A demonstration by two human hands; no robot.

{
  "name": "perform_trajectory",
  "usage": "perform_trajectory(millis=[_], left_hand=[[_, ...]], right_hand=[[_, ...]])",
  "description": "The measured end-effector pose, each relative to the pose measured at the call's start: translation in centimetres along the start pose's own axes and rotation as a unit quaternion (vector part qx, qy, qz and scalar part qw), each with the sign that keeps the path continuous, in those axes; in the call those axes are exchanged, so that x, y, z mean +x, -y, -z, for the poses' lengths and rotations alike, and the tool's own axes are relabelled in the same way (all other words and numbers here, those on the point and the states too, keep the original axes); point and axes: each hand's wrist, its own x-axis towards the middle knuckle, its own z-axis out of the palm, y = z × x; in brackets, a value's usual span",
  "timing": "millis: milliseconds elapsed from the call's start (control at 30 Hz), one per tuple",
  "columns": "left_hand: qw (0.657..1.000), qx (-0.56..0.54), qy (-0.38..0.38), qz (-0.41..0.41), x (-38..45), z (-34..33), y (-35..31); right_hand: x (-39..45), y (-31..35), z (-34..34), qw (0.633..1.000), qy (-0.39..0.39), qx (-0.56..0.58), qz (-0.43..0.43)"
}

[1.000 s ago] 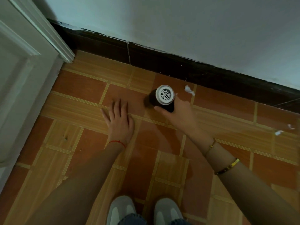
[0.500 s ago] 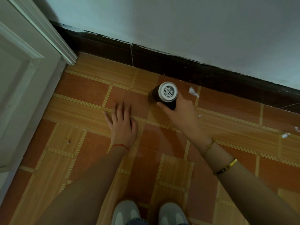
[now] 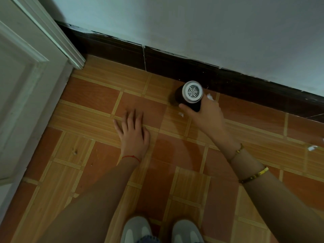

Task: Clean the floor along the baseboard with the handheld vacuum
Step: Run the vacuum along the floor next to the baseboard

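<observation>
The handheld vacuum (image 3: 191,95) is a black cylinder with a white grilled rear cap, standing nose-down on the tiled floor (image 3: 91,95) close to the dark baseboard (image 3: 175,65). My right hand (image 3: 205,114) grips its body from below and to the right. My left hand (image 3: 134,132) rests flat on the floor, fingers spread, left of the vacuum. A white paper scrap (image 3: 209,97) lies just right of the vacuum, another scrap (image 3: 181,114) by my right thumb. The vacuum's nozzle is hidden under its body.
A white door (image 3: 26,95) and its frame (image 3: 57,35) stand at the left. More white scraps (image 3: 312,147) lie at the far right on the floor. My two grey shoes (image 3: 161,230) are at the bottom edge. The pale wall (image 3: 192,23) rises above the baseboard.
My right hand has carried the vacuum up toward the baseboard and a little right, next to the paper scrap. My left hand stays flat on the floor.
</observation>
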Motion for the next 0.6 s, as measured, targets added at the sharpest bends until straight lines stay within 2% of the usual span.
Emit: perform_trajectory(millis=[100,300,367,500,600], left_hand=[[1.000,-0.001,0.002,-0.001,0.0,0.0,0.0],[1.000,0.002,0.005,-0.001,0.0,0.0,0.0],[1.000,0.001,0.003,-0.002,0.0,0.1,0.0],[1.000,-0.004,0.008,0.001,-0.1,0.2,0.0],[1.000,-0.005,0.012,0.001,-0.1,0.2,0.0]], right_hand=[[-0.6,0.6,-0.3,0.998,0.038,0.022,0.034],[0.0,-0.2,0.2,0.999,-0.045,-0.010,-0.006],[-0.2,-0.4,0.4,1.000,-0.028,-0.006,-0.006],[-2.0,0.3,-0.1,0.996,0.072,0.028,0.040],[-2.9,0.6,-0.6,0.996,0.074,0.007,0.056]])
